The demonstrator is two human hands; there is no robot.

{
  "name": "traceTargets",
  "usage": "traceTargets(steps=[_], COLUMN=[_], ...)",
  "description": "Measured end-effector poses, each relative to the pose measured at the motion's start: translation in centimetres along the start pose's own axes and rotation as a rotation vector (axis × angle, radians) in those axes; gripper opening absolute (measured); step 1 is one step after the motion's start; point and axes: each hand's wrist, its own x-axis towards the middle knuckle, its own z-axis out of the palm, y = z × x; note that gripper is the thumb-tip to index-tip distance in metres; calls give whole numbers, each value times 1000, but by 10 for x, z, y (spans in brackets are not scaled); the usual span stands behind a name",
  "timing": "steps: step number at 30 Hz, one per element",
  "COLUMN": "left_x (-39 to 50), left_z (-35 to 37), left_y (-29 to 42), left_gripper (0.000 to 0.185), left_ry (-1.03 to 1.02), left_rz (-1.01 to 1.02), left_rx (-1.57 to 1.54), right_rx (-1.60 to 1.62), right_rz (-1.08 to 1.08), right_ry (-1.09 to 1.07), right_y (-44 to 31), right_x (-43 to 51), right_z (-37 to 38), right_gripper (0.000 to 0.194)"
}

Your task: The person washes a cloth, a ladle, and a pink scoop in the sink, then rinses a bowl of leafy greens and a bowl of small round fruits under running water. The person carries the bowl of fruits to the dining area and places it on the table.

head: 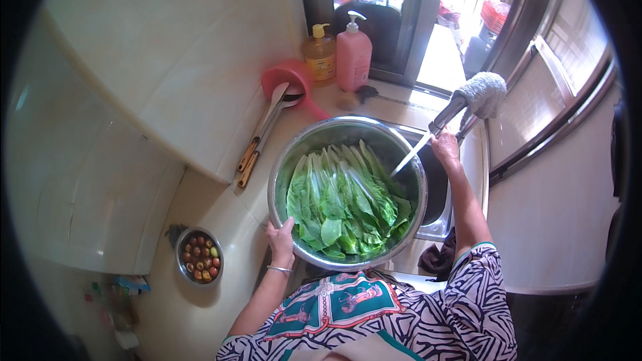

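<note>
A large round stainless steel basin rests over the left part of a sink, close against my body. Long green leaves of a lettuce-like vegetable fill much of it, their pale stems pointing away from me. On the basin's near left rim lies my left hand, its thumb over the edge. My right hand is at the metal faucet, whose stream of water falls into the basin's right side. A grey cloth wraps the top of the faucet. Whether my right fingers close round the faucet is hard to see.
To the left stands a small metal bowl of reddish-brown fruits. Beyond the basin are a red plastic dipper, two wooden-handled utensils, a yellow pump bottle and a pink one. A dark cloth lies near the sink's front.
</note>
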Motion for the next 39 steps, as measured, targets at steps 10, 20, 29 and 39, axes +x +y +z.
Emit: traceTargets(steps=[10,20,29,39], left_x=[-6,-3,-1,0], left_z=[4,2,1,-1], left_y=[9,4,-1,5], left_gripper=[37,37,34,36], left_ry=[-6,7,34,37], left_rz=[-15,-52,-26,-27], left_rx=[-18,-60,-46,73], right_rx=[41,-54,235,1111], right_rz=[59,-21,-66,251], right_ry=[-41,-72,61,-577], right_y=[8,29,40,-9], right_x=[12,18,4,-111], right_z=[10,25,19,-10], right_gripper=[26,21,11,27])
